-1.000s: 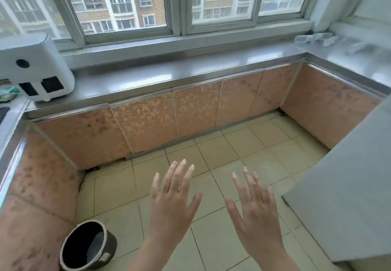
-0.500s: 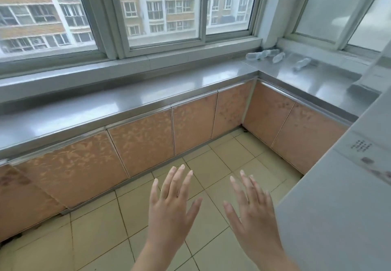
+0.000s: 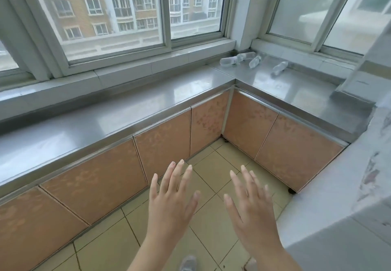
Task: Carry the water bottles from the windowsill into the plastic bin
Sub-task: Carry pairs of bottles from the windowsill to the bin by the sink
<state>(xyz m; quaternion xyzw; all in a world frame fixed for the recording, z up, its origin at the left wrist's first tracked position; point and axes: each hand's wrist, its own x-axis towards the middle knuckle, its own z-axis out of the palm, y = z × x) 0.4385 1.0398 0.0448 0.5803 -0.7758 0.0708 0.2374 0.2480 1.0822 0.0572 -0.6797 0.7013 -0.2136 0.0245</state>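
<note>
Your left hand and right hand hang empty over the tiled floor, fingers spread, likely readied for a reach. The water bottles lie on their sides in the far corner of the steel bench by the windowsill, well apart from both hands. No plastic bin is in view.

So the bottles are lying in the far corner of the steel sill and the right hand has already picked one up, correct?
Not quite. The head view shows the right hand open and empty, like the left hand, both held over the floor. The bottles do lie in the far corner of the steel sill, untouched.
</note>
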